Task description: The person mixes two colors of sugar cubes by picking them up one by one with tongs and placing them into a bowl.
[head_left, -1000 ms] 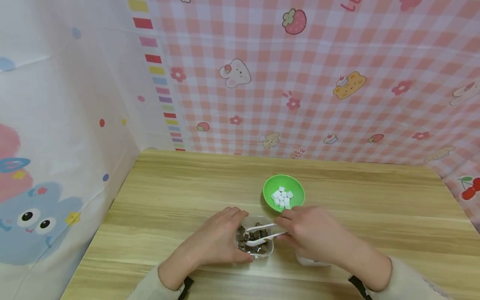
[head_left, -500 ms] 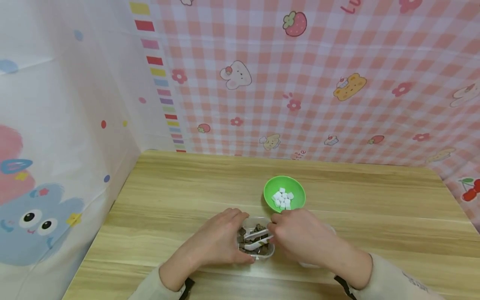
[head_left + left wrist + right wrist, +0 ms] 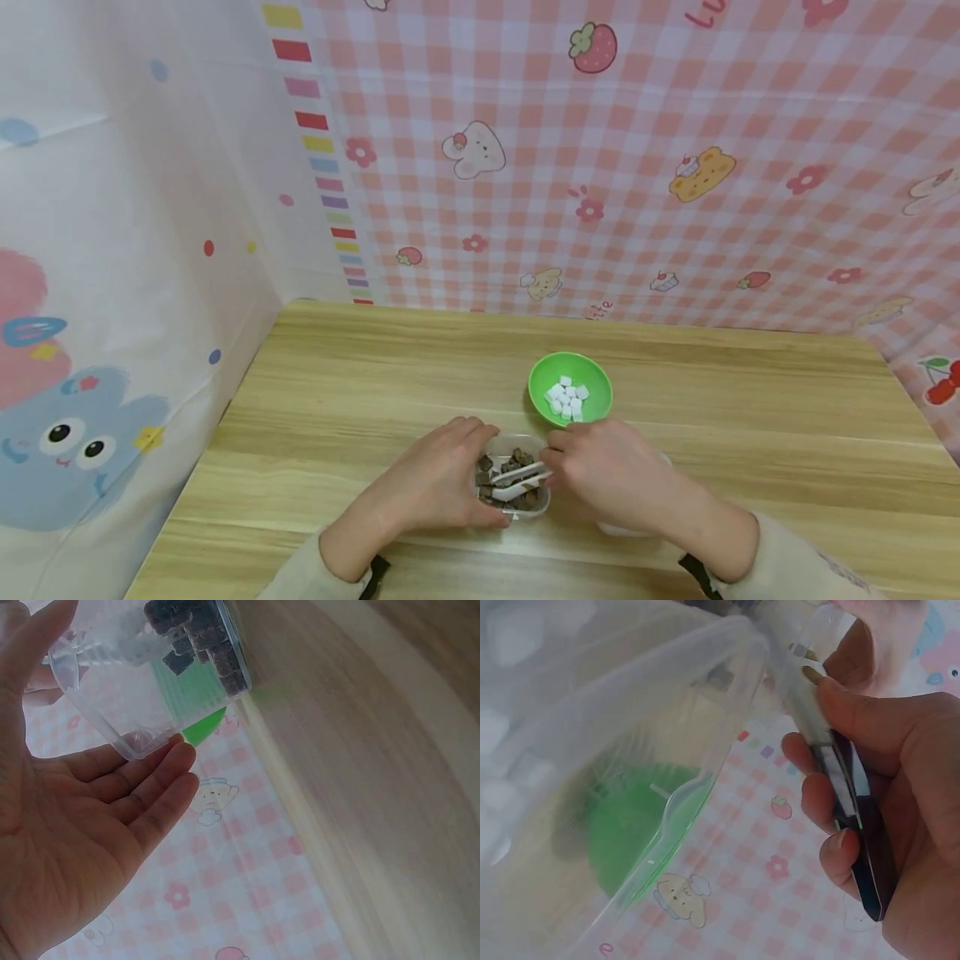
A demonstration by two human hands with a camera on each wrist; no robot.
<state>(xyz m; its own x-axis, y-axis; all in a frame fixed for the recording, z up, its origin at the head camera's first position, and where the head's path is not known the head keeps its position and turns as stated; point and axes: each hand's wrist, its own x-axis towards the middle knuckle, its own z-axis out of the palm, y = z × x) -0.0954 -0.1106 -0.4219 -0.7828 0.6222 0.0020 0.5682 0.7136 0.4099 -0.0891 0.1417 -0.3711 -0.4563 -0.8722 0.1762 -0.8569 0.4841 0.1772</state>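
My left hand (image 3: 431,479) holds a clear plastic tub (image 3: 517,440) from its left side, thumb at the near side and fingers at the far side. Dark brown cubes (image 3: 202,637) lie in a heap at its bottom. My right hand (image 3: 611,467) grips tongs (image 3: 847,787) with a dark and metal handle and white tips. In the head view both white tips (image 3: 525,485) are down inside the tub among the cubes, a narrow gap between them. Whether a cube is pinched there I cannot tell.
Just behind the tub stands a green bowl (image 3: 542,372) with several white cubes (image 3: 566,397) in it. Another clear tub (image 3: 705,682), also with white cubes, is mostly hidden under my right hand and forearm. A checked cloth (image 3: 525,225) hangs behind the wooden table (image 3: 375,358).
My right hand has moved left and lowered the tongs deeper into the tub, with the tips drawn closer together, then eased slightly back right. The left hand keeps its hold on the tub.
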